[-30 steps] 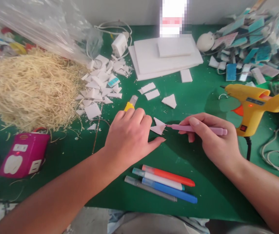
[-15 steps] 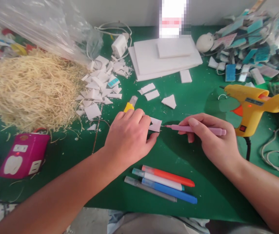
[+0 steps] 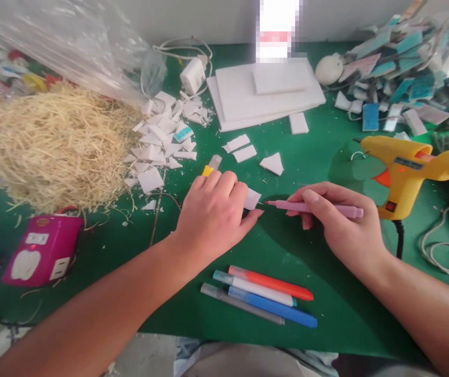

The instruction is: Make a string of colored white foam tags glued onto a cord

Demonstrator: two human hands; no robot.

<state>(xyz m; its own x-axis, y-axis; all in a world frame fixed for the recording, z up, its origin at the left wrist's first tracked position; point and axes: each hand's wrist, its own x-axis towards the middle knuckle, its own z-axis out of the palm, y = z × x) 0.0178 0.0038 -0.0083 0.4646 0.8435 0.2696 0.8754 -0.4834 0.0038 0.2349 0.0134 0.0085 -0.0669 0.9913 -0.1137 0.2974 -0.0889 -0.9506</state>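
My left hand (image 3: 212,212) is closed over a small white foam-board piece (image 3: 252,199), and only the right end of the piece shows past the fingers. A yellow utility knife (image 3: 208,170) lies just beyond the knuckles, partly covered by the hand. Held like a writing tool, a pink marker pen (image 3: 301,207) rests in my right hand (image 3: 338,217). Its uncapped tip points left, a short gap from the piece. Near me lie an orange-red marker (image 3: 271,283), a white marker (image 3: 261,291), a blue marker (image 3: 275,308) and a grey marker (image 3: 244,305).
At right stands a yellow glue gun (image 3: 401,173). White boards (image 3: 232,99) lie at the back, foam scraps (image 3: 157,141) left of them. Straw (image 3: 52,146) and a magenta power adapter (image 3: 42,251) occupy the left. Blue-and-white offcuts (image 3: 401,78) are heaped back right.
My left hand has shifted slightly right over the foam-board piece, covering more of it and of the utility knife. My right hand and the pink marker pen look almost still.
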